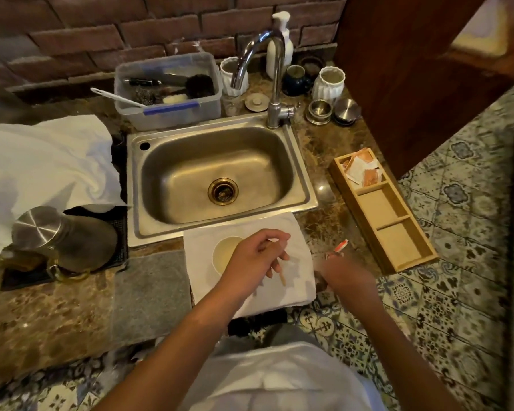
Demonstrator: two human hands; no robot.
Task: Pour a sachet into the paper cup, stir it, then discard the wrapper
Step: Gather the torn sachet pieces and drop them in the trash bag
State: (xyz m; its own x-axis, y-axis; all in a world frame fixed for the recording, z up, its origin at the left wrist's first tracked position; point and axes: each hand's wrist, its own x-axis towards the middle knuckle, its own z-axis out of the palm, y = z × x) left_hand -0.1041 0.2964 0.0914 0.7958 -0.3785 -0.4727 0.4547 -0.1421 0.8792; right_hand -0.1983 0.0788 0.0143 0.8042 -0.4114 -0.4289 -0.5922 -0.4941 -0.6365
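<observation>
Pinching a wooden stirrer (282, 275) in the curled fingers (275, 264) of the left hand (255, 256), right over the paper cup (224, 253) at the front edge of the bench (57, 307). Standing the cup on a folded white towel (297, 287), just in front of the sink (220, 229), with pale liquid showing on the cup's left side and the hand covering the rest. Holding the stirrer with its long axis running near to far, lower tip pointing toward the front edge and lying just right of the cup rim rather than inside it. Judging the coming move as swinging that tip leftward and down into the cup.

Lifting the torn red-and-white wrapper (339, 250) at the tips of the right hand (343, 272), near the front right corner of the bench; blurring badly there, though appearing to be pinching it. Keeping the wrapper well right of the cup, so leaving stirring to the nearer left hand.

Leaving free towel around the cup. Crowding the right edge with a wooden tray (398, 232) carrying sachets (362, 170) in its far compartment. Showing no bin anywhere.
</observation>
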